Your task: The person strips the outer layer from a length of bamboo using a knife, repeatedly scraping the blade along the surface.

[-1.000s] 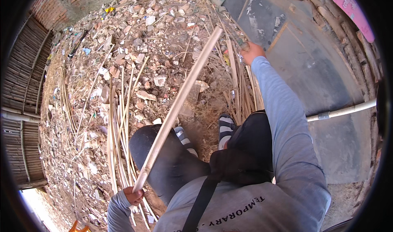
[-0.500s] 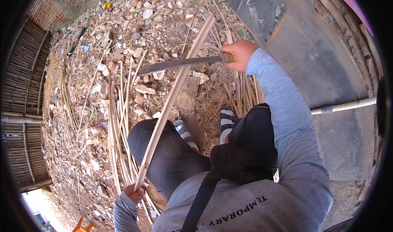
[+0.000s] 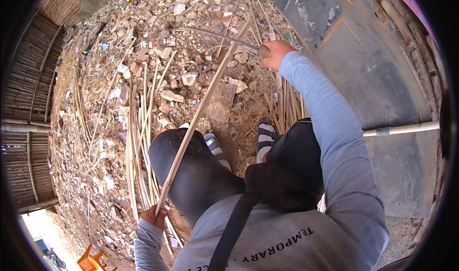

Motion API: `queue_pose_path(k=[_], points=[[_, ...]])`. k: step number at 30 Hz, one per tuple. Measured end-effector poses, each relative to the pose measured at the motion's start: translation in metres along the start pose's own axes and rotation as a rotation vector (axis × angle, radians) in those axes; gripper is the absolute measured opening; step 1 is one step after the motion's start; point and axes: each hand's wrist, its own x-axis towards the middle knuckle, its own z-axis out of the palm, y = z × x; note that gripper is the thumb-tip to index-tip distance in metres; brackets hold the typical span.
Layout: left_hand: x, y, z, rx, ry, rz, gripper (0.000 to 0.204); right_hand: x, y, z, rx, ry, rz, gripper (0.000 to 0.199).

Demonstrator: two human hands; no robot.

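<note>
My left hand (image 3: 155, 217), low in the head view, is closed around the near end of a long, pale bamboo strip (image 3: 201, 109). The strip slants over my left knee and away toward the upper middle. My right hand (image 3: 278, 55) grips the wooden handle of a long-bladed knife (image 3: 215, 34). Its blade points left and crosses the strip close to the far end; whether the two touch I cannot tell. The blade looks thin here, seen nearly along its edge.
Bamboo strips (image 3: 135, 161) lie in a bundle left of my legs, with more strips (image 3: 288, 101) beyond my right foot. Stony rubble (image 3: 172, 96) covers the ground. Dark sheets (image 3: 382, 75) lie at the right, crossed by a pole (image 3: 406, 128). An orange plastic chair (image 3: 91, 260) stands lower left.
My right hand and the knife have moved slightly away from me, toward the strip's far end. The blade has turned from showing its flat side to nearly edge-on. My left hand still holds the strip.
</note>
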Motion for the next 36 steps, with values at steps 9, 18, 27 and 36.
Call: queue_pose_path(k=[9,18,27,36], points=[[0.005,0.009,-0.003,-0.132,-0.035,-0.011,0.025,0.02,0.042,0.034,0.158,0.244,0.084,0.047],[0.007,-0.015,-0.019,-0.215,-0.243,-0.079,0.03,0.013,0.039,0.029,-0.005,0.006,-0.01,0.053],[0.02,-0.044,-0.025,-0.435,-0.426,-0.174,0.038,-0.007,0.049,0.002,0.184,0.227,0.017,0.04],[0.023,-0.033,-0.019,-0.369,-0.246,-0.12,0.044,0.005,0.054,0.022,0.15,0.261,-0.033,0.046]])
